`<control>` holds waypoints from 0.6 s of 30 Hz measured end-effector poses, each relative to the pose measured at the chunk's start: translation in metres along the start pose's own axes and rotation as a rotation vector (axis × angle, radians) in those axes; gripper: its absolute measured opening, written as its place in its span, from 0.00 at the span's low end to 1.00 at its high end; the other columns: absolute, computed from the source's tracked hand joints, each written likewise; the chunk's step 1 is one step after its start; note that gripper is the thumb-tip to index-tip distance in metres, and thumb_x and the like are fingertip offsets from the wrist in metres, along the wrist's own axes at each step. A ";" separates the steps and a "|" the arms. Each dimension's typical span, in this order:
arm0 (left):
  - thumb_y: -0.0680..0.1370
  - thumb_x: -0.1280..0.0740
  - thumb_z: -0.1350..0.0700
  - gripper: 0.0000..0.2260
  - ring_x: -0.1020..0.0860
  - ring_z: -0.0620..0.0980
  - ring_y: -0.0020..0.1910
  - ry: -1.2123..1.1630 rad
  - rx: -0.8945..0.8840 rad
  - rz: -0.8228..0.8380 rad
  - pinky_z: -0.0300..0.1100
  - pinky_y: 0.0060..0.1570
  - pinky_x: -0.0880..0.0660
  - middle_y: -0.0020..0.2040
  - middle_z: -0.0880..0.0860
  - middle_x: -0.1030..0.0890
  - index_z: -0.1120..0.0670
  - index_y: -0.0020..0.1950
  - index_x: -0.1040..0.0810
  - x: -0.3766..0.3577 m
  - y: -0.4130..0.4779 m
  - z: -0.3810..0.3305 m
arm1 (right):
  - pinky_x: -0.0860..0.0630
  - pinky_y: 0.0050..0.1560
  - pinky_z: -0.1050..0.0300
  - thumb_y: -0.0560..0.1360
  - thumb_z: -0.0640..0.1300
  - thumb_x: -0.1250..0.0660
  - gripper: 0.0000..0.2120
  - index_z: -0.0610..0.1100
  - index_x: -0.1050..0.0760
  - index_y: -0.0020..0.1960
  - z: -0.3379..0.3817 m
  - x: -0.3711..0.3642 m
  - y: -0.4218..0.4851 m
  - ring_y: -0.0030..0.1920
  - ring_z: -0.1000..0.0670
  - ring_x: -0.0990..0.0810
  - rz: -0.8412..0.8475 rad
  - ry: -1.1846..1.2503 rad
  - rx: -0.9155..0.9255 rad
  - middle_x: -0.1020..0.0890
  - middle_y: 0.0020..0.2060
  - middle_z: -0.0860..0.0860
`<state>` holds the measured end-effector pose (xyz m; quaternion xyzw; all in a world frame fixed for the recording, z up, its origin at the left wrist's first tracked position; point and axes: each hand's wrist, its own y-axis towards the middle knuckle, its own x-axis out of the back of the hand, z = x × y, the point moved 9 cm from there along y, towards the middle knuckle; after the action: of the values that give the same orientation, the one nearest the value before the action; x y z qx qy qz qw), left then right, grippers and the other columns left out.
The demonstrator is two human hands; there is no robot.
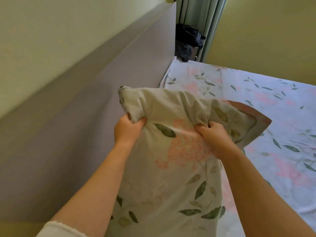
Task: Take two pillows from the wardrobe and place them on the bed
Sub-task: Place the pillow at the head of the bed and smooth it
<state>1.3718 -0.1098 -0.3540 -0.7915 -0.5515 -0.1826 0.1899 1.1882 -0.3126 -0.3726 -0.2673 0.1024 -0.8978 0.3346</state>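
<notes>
Both our left hand [128, 128] and right hand [211, 134] clench fistfuls of the pillow [171, 151]; it seems light, soft and floppy, best gripped by bunched fabric.

Pillow [171, 151]: soft matt cloth, leaf-and-blossom print, creasing and bunching where it is gripped. Bed [256, 103] sheet: same matt printed cloth, lying smooth with faint fold lines. Headboard [85, 117]: flat, matt grey, smooth; material unclear. Wall [42, 31]: matt paint. Curtain [201, 17]: cloth, hanging in pleats. Sleeve [58, 230]: pale knit, showing a fine ribbed texture.
</notes>
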 end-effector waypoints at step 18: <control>0.76 0.37 0.51 0.24 0.31 0.57 0.67 0.388 0.344 0.348 0.48 0.64 0.31 0.71 0.56 0.32 0.50 0.71 0.38 -0.162 0.005 0.188 | 0.26 0.34 0.58 0.78 0.45 0.40 0.23 0.45 0.38 0.71 -0.206 -0.062 0.069 0.53 0.45 0.25 0.011 -0.111 -0.304 0.30 0.67 0.43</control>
<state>1.3389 -0.1472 -0.5972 -0.7807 -0.3840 -0.1988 0.4512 1.1524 -0.3227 -0.5952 -0.3635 0.2198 -0.8540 0.3005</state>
